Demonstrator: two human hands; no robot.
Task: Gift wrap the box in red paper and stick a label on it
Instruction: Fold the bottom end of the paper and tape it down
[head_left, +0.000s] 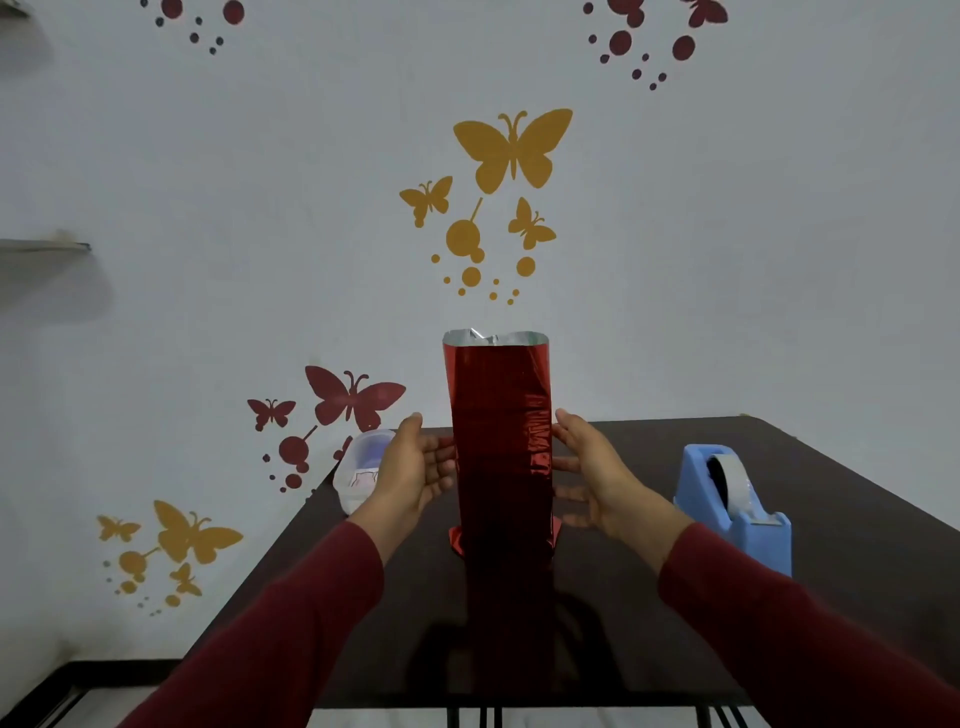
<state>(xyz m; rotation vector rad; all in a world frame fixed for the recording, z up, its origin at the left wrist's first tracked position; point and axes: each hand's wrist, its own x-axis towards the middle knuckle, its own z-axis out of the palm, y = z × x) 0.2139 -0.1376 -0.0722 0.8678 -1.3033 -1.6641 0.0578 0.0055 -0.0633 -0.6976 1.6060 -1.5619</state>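
Both hands, the left hand (415, 467) and right hand (592, 467), flanked the upright red-wrapped box (500, 447), straight fingers steadying its sides, apparently keeping it from toppling.

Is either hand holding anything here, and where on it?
Both hands, left hand and right hand, steady the upright red-wrapped box by its opposite sides at mid-height, fingers straight rather than gripping.

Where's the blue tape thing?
In the head view, the blue tape dispenser sits on the dark table, right of the right hand and the red wrapped box.
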